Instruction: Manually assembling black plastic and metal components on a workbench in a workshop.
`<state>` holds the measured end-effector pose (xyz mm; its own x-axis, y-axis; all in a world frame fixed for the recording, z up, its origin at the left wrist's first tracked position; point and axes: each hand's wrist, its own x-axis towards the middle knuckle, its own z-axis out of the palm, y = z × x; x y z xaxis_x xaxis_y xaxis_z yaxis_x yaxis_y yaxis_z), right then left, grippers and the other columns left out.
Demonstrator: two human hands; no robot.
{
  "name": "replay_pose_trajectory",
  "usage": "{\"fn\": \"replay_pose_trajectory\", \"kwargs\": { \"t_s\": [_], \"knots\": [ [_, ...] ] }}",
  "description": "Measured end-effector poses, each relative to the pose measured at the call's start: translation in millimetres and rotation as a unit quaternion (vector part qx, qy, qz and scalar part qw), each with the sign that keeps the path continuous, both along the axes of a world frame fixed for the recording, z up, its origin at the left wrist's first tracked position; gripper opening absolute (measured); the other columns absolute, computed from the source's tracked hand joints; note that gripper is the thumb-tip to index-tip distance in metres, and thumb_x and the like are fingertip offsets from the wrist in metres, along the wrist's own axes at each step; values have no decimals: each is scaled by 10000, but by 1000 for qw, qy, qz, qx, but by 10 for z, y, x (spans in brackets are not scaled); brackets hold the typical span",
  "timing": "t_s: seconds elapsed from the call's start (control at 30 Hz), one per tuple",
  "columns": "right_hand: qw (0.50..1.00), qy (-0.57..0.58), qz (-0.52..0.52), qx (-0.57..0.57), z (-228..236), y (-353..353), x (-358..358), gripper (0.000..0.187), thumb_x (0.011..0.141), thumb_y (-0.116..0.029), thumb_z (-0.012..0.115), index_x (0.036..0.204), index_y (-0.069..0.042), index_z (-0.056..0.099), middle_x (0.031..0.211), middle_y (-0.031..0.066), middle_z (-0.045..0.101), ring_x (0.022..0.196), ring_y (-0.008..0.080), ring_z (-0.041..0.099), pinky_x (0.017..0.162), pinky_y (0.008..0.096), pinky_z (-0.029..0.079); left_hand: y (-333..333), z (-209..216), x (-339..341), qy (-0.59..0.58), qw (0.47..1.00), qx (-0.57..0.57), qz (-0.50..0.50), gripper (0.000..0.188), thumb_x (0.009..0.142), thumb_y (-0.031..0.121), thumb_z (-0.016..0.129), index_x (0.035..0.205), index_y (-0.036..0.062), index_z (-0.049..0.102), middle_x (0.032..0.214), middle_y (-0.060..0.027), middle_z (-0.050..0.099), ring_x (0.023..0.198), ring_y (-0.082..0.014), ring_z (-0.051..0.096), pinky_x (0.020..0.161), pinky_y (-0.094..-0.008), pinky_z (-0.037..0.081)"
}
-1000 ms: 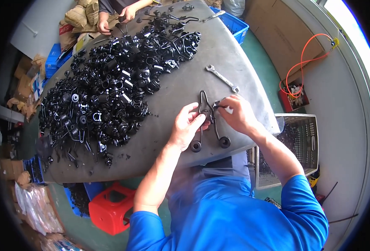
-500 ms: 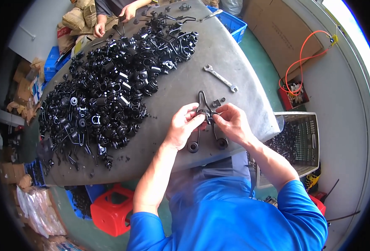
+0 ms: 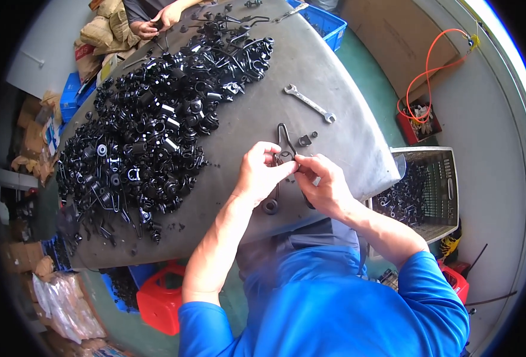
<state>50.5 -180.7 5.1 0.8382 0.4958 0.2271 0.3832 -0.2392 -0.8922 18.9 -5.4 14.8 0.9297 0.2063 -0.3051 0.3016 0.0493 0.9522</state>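
Note:
My left hand [image 3: 258,174] is closed on a black bent-wire bracket [image 3: 269,206], which has a narrow loop at the far end and round rings at the near ends. My right hand [image 3: 327,183] pinches at the middle of the same bracket, its fingertips touching those of my left. A small dark part shows between the fingers, too covered to name. Just beyond the right fingers lie a small black clamp piece [image 3: 304,141] and a tiny black cylinder [image 3: 314,134]. Farther off rests a silver open-ended wrench [image 3: 310,104].
A large heap of black metal parts [image 3: 150,125] covers the left of the grey table [image 3: 245,119]. Across it, another person's hands [image 3: 159,22] handle something small. A crate of parts [image 3: 450,184] stands at the right, a red stool [image 3: 159,300] below the near edge.
My right hand has shifted left, bringing its fingertips against the left ones. The bracket's loop has turned slightly. Across the table, the other person's hands have come together.

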Motion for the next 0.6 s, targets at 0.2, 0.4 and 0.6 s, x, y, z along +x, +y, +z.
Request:
{"fn": "replay_pose_trajectory", "kwargs": {
  "t_s": [0.2,0.4,0.6],
  "knots": [
    [999,-13,48,-15,44,-73,144,280,830,-60,672,1105,-16,645,845,113,621,720,243,626,668,341,523,12,-128,-79,11,991,-130,7,458,845,57,729,1236,19,494,902,-61,644,702,-111,599,609,-230,499],
    [940,-314,-9,-133,-77,-58,745,228,793,-89,672,1018,-53,686,996,102,636,987,313,581,886,421,452,-92,-115,-37,11,979,-198,38,419,949,242,628,1285,55,462,854,-20,538,605,-89,483,485,-217,369],
    [945,-246,68,-203,-71,-116,654,172,802,-82,665,970,-45,675,952,81,670,979,240,610,907,404,454,-124,-82,-2,27,973,-220,56,406,964,394,584,1229,92,526,855,-34,534,569,-97,472,437,-214,321]
  ]
}}
